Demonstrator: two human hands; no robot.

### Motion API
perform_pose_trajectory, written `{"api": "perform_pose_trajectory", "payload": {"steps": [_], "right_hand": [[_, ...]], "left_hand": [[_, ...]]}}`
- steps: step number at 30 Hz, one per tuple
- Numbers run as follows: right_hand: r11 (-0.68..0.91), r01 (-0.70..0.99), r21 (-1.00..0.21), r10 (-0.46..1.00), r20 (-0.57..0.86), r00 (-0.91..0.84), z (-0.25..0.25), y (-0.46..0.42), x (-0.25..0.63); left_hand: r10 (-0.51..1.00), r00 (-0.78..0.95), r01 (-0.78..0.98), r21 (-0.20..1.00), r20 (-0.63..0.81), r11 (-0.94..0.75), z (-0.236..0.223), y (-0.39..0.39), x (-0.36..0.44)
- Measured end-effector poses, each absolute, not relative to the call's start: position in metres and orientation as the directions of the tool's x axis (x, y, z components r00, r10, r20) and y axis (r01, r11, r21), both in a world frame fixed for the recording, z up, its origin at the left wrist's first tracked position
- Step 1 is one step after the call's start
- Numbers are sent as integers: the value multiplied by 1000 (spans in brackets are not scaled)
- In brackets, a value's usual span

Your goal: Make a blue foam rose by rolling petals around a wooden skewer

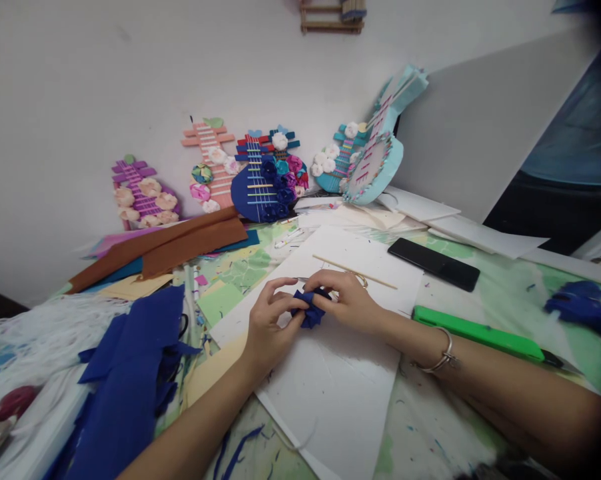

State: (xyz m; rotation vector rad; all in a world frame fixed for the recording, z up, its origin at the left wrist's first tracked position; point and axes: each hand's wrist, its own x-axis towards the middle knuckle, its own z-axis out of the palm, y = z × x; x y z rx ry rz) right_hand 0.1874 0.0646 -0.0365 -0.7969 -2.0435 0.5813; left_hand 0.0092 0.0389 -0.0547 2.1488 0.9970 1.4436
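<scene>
Over the white sheets (340, 387) in the middle of the table, a small dark blue paper flower (310, 313) with ruffled edges is pinched between both hands. My left hand (275, 317) grips its left side with thumb and fingertips. On the other side my right hand (343, 300) is closed on the flower too, its fingers bent over the top. Just beyond my right hand lies a thin wooden stick (355, 271) on the white sheet. Scissors seem to lie partly hidden behind my right fingers.
A green utility knife (480, 333) and a black phone (433, 263) lie to the right. Blue crepe paper (125, 387) and white shredded strips (45, 327) cover the left. Decorated paper guitars (254, 177) lean along the wall. Crumpled blue paper (585, 307) sits far right.
</scene>
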Motion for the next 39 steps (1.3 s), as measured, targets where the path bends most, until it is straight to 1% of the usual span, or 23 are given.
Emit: {"api": "perform_pose_trajectory", "payload": {"steps": [5, 10, 14, 16, 21, 26, 31, 34, 37, 39], "right_hand": [[622, 358, -697, 778, 498, -382, -35, 64, 188], [645, 365, -671, 760, 519, -390, -33, 63, 188], [639, 388, -664, 768, 522, -372, -33, 62, 188], [635, 385, -670, 770, 514, -377, -34, 62, 188], [629, 370, -684, 773, 500, -391, -34, 63, 188], [602, 379, -703, 793, 472, -385, -33, 62, 187], [577, 356, -735, 810, 457, -369, -34, 62, 187], [574, 351, -740, 811, 454, -369, -35, 63, 187], [581, 345, -737, 805, 460, -375, -36, 63, 188], [588, 337, -735, 799, 464, -382, -35, 63, 188]], "left_hand": [[751, 192, 354, 669, 632, -654, -55, 39, 9], [763, 165, 324, 696, 626, -641, -55, 38, 10], [794, 122, 236, 760, 595, -606, -57, 38, 10], [801, 117, 222, 771, 587, -597, -57, 39, 10], [768, 158, 307, 708, 621, -636, -56, 40, 10], [742, 158, 363, 660, 652, -658, -53, 38, 10], [750, 117, 350, 680, 651, -644, -54, 38, 11], [760, 95, 376, 684, 643, -625, -56, 38, 11], [755, 100, 431, 656, 649, -620, -54, 37, 10], [735, 102, 475, 616, 671, -629, -52, 37, 10]]}}
